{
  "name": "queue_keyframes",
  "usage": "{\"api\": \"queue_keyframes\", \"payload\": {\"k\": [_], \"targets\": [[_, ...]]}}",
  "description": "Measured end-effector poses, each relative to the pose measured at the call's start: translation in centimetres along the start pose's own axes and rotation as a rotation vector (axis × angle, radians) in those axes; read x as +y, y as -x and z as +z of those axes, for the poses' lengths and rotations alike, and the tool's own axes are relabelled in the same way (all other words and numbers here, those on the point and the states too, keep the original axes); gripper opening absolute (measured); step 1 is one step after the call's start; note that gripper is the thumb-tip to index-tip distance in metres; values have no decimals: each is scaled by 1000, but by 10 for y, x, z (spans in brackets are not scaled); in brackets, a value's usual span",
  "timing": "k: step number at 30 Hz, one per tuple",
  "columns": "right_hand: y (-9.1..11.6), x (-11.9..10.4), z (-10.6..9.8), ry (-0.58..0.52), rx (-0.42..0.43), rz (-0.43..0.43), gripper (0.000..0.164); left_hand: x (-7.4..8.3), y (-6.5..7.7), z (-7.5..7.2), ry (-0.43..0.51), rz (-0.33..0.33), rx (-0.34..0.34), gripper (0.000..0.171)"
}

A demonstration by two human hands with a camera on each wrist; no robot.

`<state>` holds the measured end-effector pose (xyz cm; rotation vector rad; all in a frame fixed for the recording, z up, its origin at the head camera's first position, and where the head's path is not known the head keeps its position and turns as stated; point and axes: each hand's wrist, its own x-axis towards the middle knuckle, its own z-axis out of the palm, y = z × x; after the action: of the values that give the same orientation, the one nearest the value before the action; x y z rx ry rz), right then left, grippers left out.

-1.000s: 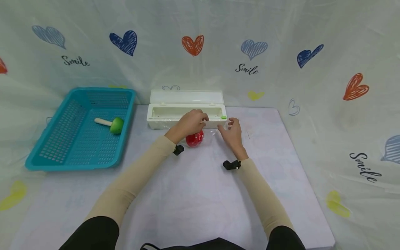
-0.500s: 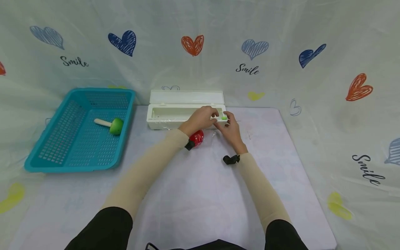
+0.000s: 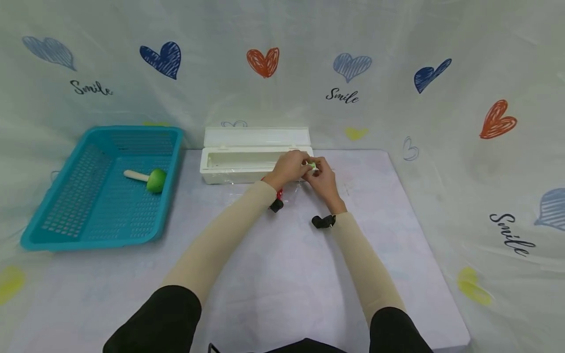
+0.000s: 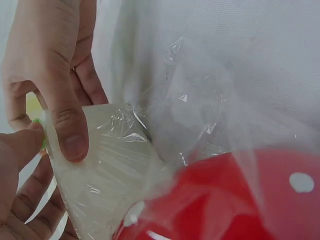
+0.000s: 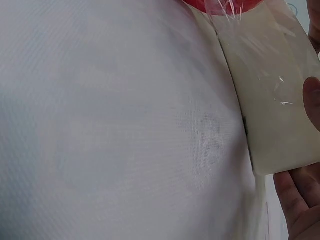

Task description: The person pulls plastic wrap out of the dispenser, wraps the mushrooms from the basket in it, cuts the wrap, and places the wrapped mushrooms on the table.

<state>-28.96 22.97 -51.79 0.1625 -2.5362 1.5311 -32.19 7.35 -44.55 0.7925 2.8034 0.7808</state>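
At white box [image 3: 234, 175], right fingers [image 5: 291, 194] clamp end; left fingers [image 4: 35, 190] partly hide green tab [image 3: 312, 165], grip unclear.

White box [image 3: 220, 176] looks like smooth plastic, clear film [image 4: 195, 105] across its front's crinkly-glossy. Blue basket [image 3: 101, 243] left of the box — duller plastic.

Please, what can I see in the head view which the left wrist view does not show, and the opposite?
Only the head view: the blue basket, the green-topped item with pale handle inside it, the raised lid and the Smile lettering.
Only the left wrist view: white spots on the red object.
Both: the white box, clear film, green piece, left grip, right grip and red object, mostly hidden in the head view.
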Motion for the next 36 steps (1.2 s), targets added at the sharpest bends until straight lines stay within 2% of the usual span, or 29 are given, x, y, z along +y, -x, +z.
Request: {"api": "queue_keyframes", "payload": {"k": [6,14,24,36], "targets": [[0,-4,-4,16,-6,17,41,3,3,-1,8,-25,25,22],[1,-6,-7,22,11,61,52,-2,8,-9,-58,-39,-25,19],[-3,-9,-3,21,-2,47,54,-11,9,-17,-145,-64,-59,19],[-1,-11,-4,12,-17,75,57,-30,25,-37,-87,-105,-101,15]]}}
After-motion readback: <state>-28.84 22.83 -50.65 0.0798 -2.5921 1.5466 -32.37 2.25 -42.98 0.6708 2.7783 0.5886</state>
